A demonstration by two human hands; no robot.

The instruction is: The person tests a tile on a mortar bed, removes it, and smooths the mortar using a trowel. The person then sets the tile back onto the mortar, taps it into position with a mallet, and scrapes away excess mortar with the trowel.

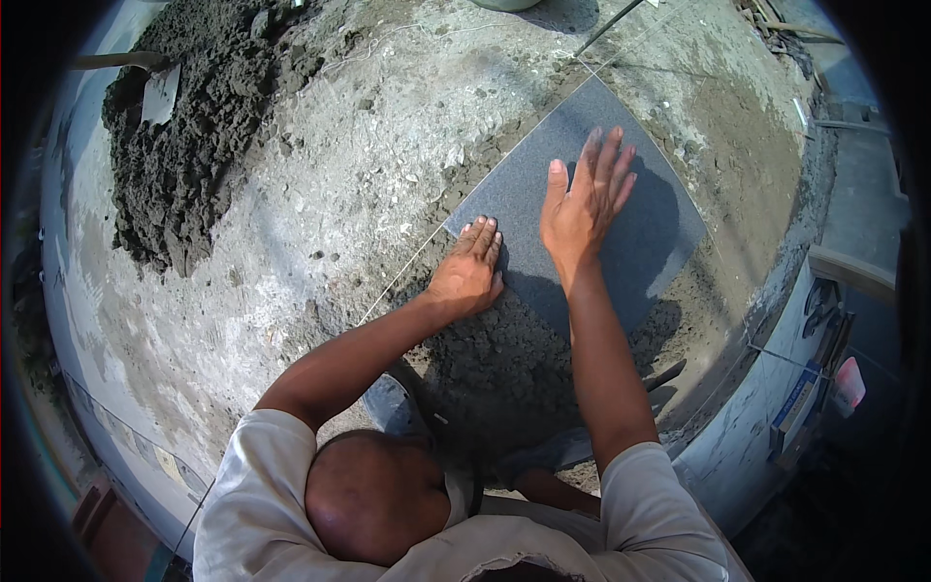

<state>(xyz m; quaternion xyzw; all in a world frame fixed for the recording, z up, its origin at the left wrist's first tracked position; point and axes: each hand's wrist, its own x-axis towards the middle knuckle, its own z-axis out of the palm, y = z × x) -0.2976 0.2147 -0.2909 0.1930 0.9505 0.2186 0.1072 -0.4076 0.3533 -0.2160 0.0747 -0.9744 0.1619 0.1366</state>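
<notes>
A square dark grey tile (519,165) lies on the ground, turned so that one corner points away from me. My left hand (465,272) rests at its left corner, fingers stretched out over the edge and holding nothing. Over the middle of the tile is my right hand (585,213), open with fingers apart. Its shadow falls on the tile to the right, so the palm seems raised; contact cannot be made out. A thin taut string (402,276) runs along the tile's upper left edge. Rough mortar (495,354) shows at the tile's near side.
At the far left a heap of wet mortar (184,184) has a metal blade (160,95) with a wooden handle stuck in it. A dark rod (609,29) lies beyond the tile's far corner. Tools, including a blue level-like bar (797,396), stand along the right edge.
</notes>
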